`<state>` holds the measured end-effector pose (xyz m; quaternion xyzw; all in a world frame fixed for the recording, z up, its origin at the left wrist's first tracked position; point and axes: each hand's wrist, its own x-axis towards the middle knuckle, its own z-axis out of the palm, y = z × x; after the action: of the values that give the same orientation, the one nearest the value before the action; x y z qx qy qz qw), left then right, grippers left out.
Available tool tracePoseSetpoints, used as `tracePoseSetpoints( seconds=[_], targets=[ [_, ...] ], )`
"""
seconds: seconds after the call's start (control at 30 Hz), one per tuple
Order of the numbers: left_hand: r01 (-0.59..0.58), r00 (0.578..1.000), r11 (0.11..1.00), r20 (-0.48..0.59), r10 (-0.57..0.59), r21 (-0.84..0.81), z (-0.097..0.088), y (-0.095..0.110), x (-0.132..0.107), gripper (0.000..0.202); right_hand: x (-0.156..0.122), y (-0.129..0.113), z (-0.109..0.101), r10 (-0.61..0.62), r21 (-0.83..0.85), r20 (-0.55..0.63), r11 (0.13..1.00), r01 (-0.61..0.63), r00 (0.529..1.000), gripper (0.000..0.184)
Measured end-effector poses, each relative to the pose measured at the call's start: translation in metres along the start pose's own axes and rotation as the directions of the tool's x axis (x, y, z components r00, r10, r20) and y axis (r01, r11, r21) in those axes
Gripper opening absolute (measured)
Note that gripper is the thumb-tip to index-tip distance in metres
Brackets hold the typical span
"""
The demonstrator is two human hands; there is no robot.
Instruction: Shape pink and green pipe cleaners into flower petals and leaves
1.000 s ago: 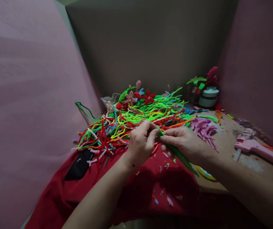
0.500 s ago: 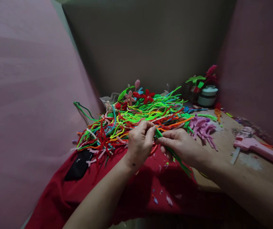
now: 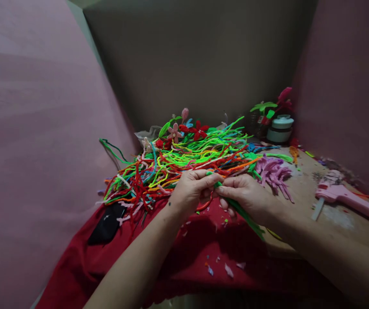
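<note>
Between my hands runs a dark green pipe cleaner bundle point(image 3: 248, 219), slanting down to the right. My left hand point(image 3: 192, 188) pinches its upper end between thumb and fingers. Just right of it, my right hand point(image 3: 244, 193) is closed round the same bundle, with the long tail hanging out below the palm. The fingertips of both hands almost meet and partly hide the green end. Behind them lies a big heap of coloured pipe cleaners point(image 3: 187, 159), with a red fuzzy flower point(image 3: 199, 130) and a pink flower point(image 3: 174, 132) at its back.
A black phone point(image 3: 107, 224) lies on the red cloth point(image 3: 184, 266), where small scraps are scattered. To the right are lilac pipe cleaner pieces point(image 3: 273, 174), a pink glue gun point(image 3: 348, 199) and a lidded jar point(image 3: 280, 129). Pink walls point(image 3: 42, 128) stand at both sides.
My left hand has turned and shifted slightly right, its fingers now over the green end, close to my right fingertips. The green tail has swung a little to the right.
</note>
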<state>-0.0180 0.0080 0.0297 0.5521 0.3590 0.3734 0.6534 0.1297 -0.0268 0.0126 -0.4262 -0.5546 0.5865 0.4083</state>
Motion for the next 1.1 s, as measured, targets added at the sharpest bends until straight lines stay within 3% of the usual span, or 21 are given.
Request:
tracePoseSetpoints(
  seconds=[0.17,0.3,0.4,0.47,0.6,0.73,1.0,1.1],
  targets=[
    [-0.066,0.973,0.992,-0.211,0.088,0.105,0.003,-0.005,0.002,0.030,-0.002,-0.003,0.007,-0.007,-0.072,-0.042,0.997,0.004,0.999,0.026],
    [-0.190,0.926,0.956,-0.284,0.250,0.225,0.000,-0.007,0.004,0.031,-0.004,-0.005,0.011,0.009,-0.196,-0.084,0.980,-0.025,0.996,0.030],
    [-0.257,0.892,0.910,-0.283,0.353,0.325,-0.002,-0.008,0.005,0.031,-0.003,-0.004,0.009,0.051,-0.162,-0.062,0.985,-0.060,0.997,0.030],
    [-0.246,0.909,0.918,-0.255,0.330,0.312,-0.003,-0.007,0.006,0.034,-0.002,0.000,0.006,0.066,-0.103,-0.054,0.992,-0.072,0.996,0.028],
    [-0.118,0.980,0.979,-0.140,0.142,0.166,-0.006,-0.003,0.007,0.030,0.000,0.007,0.002,0.100,0.021,-0.052,0.995,-0.099,0.994,0.021],
    [-0.067,0.997,0.982,-0.032,0.074,0.177,-0.005,-0.005,0.006,0.028,0.002,0.011,0.000,0.121,0.103,-0.023,0.988,-0.118,0.992,0.019],
    [-0.124,0.960,0.950,-0.207,0.187,0.285,-0.004,-0.007,0.009,0.033,-0.002,0.003,0.006,0.219,0.157,-0.042,0.965,-0.210,0.975,0.015],
    [-0.179,0.934,0.927,-0.238,0.265,0.329,-0.008,-0.007,0.012,0.033,-0.003,0.000,0.008,0.196,0.141,-0.045,0.972,-0.188,0.980,0.019]
  ],
)
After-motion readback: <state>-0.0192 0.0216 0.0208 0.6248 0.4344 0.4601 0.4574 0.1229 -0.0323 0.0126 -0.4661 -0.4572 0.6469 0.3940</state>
